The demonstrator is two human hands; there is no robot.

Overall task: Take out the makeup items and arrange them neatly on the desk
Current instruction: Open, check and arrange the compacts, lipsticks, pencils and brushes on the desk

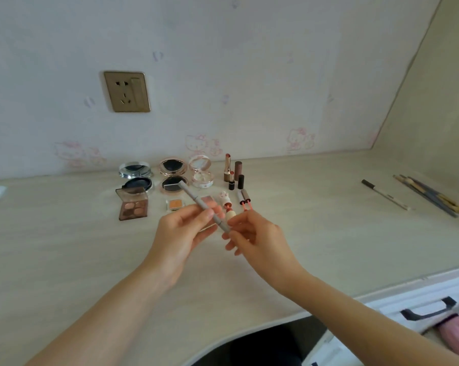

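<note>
We hold grey makeup pencil (205,206) in both grips above worktop (64,247) centre: left grip (182,233) pinches mid-barrel, right grip (252,237) pinches near end; compacts (170,175) line back edge

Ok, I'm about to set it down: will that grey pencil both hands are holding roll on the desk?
Probably. The grey pencil looks slim, round and rigid, so it may roll on the smooth desk. It seems light: the left hand and right hand hold it with fingertips only.
</note>
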